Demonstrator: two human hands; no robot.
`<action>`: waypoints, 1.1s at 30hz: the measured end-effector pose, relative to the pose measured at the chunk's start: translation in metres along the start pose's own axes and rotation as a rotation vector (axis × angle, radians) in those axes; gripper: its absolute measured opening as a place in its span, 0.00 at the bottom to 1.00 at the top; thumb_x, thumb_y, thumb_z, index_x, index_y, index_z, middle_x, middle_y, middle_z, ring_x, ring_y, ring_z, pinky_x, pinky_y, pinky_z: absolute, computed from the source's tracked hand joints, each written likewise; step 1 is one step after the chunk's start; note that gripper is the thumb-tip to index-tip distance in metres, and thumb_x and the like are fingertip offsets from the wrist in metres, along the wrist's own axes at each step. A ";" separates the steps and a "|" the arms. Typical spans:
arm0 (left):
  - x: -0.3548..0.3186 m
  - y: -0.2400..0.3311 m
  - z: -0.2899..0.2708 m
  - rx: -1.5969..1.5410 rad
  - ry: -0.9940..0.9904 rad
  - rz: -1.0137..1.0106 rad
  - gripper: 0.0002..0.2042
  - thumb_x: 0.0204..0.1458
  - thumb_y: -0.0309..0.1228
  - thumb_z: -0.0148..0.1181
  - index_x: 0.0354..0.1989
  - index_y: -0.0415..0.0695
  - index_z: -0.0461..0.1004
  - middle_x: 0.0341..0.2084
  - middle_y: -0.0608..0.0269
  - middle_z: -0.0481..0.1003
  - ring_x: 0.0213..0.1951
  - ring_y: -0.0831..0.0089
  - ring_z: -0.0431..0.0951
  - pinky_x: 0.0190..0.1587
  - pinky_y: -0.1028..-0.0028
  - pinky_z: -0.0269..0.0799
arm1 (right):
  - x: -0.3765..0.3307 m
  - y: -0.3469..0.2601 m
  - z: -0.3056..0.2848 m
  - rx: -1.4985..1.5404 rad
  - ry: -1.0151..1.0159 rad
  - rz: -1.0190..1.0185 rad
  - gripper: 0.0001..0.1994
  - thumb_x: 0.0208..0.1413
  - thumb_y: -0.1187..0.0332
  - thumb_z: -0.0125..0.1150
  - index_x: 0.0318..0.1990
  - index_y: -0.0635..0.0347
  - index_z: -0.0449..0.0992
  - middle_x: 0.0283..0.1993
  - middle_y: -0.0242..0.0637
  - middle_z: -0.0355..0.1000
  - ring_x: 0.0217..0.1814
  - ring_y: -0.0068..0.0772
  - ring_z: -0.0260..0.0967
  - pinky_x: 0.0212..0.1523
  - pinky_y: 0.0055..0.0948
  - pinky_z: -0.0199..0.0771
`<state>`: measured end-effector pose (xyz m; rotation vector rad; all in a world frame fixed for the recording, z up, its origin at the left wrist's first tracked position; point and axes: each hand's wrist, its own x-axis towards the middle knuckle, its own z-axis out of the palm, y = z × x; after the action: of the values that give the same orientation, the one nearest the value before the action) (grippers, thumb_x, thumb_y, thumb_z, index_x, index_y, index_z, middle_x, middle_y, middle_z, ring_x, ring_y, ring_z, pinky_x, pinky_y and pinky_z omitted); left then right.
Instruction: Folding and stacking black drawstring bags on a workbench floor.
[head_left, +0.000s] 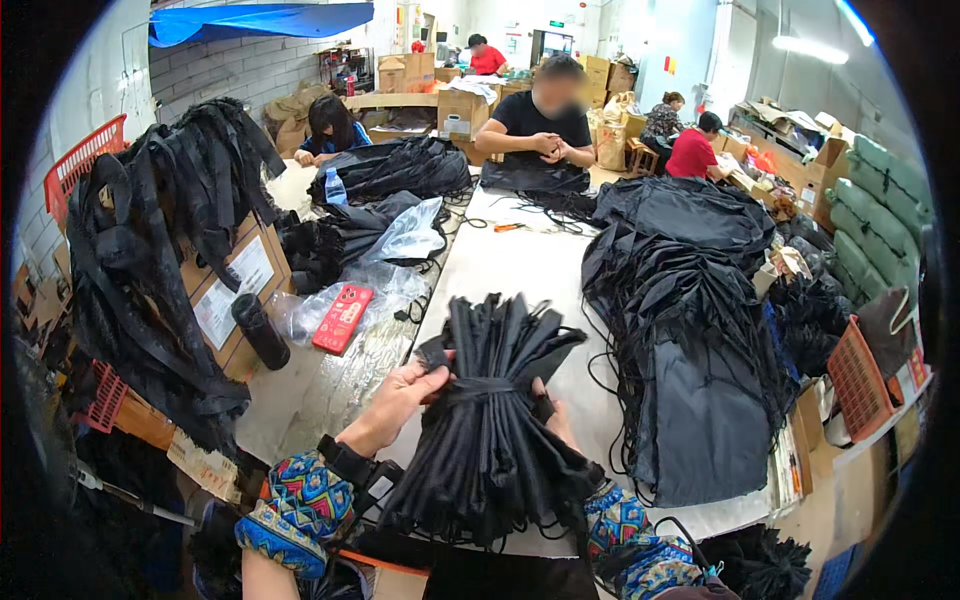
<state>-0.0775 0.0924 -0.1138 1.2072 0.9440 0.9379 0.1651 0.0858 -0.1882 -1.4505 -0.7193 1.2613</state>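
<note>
My left hand [400, 390] pinches the tied waist of a bundle of folded black bags [490, 420], fingers curled onto it. My right hand [552, 415] is behind the bundle, mostly hidden, so I cannot tell its grip. The bundle stands on the white table [520, 270] right before me. Just left lies a red packet [342, 318] on clear plastic sleeves [385, 280]. Right, a big pile of black bags [690, 330]. Far right, an orange basket [858, 380]; its contents are unclear.
</note>
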 end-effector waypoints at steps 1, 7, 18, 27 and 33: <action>0.001 -0.005 -0.003 -0.004 0.071 0.008 0.19 0.62 0.36 0.52 0.59 0.45 0.67 0.40 0.73 0.74 0.42 0.83 0.72 0.46 0.77 0.68 | 0.010 0.008 -0.015 -0.168 -0.046 -0.199 0.25 0.63 0.48 0.51 0.37 0.70 0.74 0.31 0.30 0.69 0.34 0.22 0.62 0.39 0.25 0.63; -0.018 -0.024 -0.023 -0.132 0.330 0.206 0.14 0.60 0.33 0.55 0.52 0.41 0.73 0.39 0.69 0.77 0.39 0.83 0.74 0.42 0.79 0.68 | 0.009 0.010 -0.037 -0.728 0.022 -0.893 0.11 0.56 0.76 0.49 0.43 0.62 0.76 0.37 0.54 0.71 0.41 0.57 0.69 0.37 0.40 0.68; -0.013 0.019 0.009 -0.608 -0.059 0.210 0.09 0.64 0.32 0.46 0.38 0.40 0.71 0.19 0.72 0.62 0.23 0.79 0.64 0.34 0.75 0.66 | -0.029 -0.128 -0.030 0.172 -0.383 -0.418 0.22 0.61 0.49 0.53 0.29 0.62 0.71 0.23 0.31 0.68 0.22 0.24 0.69 0.23 0.22 0.70; -0.004 0.026 0.046 -0.276 -0.244 0.122 0.05 0.61 0.30 0.52 0.32 0.46 0.67 0.18 0.78 0.58 0.20 0.88 0.55 0.22 0.82 0.50 | 0.004 -0.207 0.060 0.677 -0.617 -0.125 0.29 0.62 0.47 0.47 0.46 0.73 0.66 0.37 0.48 0.73 0.44 0.46 0.76 0.47 0.34 0.81; -0.014 0.010 0.038 -0.662 -0.124 0.149 0.04 0.61 0.28 0.51 0.33 0.46 0.66 0.17 0.74 0.60 0.18 0.84 0.57 0.21 0.83 0.52 | -0.003 -0.157 0.027 -0.114 -0.843 -0.297 0.12 0.62 0.61 0.55 0.38 0.63 0.73 0.30 0.33 0.71 0.27 0.27 0.71 0.27 0.25 0.74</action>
<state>-0.0469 0.0685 -0.0985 0.7589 0.3893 1.1599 0.1673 0.1364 -0.0368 -0.8029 -1.5195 1.6000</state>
